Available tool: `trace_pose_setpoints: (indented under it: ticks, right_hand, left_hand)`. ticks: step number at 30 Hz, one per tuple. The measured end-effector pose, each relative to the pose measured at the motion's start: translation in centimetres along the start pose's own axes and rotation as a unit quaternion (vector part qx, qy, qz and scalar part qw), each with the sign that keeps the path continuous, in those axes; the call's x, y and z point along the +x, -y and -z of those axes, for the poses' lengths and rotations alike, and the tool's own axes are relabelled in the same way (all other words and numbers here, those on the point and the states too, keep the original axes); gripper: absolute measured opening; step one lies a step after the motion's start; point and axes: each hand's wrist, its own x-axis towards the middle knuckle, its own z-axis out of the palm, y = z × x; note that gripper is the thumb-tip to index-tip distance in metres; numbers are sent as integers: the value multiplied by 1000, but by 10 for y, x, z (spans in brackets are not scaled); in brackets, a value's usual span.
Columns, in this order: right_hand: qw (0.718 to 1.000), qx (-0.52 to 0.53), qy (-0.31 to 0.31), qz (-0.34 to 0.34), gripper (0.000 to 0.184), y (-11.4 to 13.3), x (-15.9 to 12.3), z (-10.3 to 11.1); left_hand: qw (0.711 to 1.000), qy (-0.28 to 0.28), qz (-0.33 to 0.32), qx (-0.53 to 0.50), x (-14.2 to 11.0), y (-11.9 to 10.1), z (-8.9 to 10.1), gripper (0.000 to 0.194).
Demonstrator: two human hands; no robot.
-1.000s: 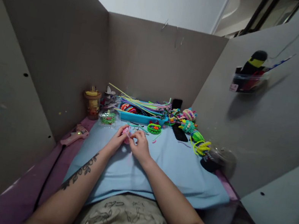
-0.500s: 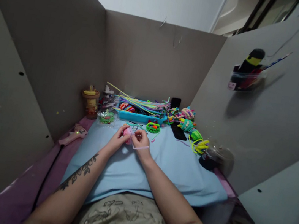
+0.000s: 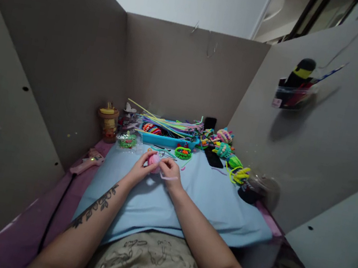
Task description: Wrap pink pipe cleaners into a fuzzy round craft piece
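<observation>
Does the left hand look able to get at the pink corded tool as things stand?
Probably yes: the pink corded tool lies beside the blue cloth, with nothing standing between it and the left hand. That hand holds a pink piece, though, so it may need freeing.

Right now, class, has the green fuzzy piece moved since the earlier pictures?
No, the green fuzzy piece keeps its place in front of the blue tray, near its right end.

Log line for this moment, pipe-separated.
left hand: holding pink piece | right hand: fingers at pink piece, pale strip alongside | beyond: blue tray, loaded
</observation>
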Motion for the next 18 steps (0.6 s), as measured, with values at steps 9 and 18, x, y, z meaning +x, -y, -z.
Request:
trace_pose_setpoints:
  ticks: [9,18]
  right_hand:
    - [999,-39,-4,36,11,1,0,1]
    - [989,-107,6,99,11,-6,-2,-1]
  left_hand:
    - [1000,6,-21,14,-1,3,1,51]
    - [999,-9,20,-36,0,-5,-1,47]
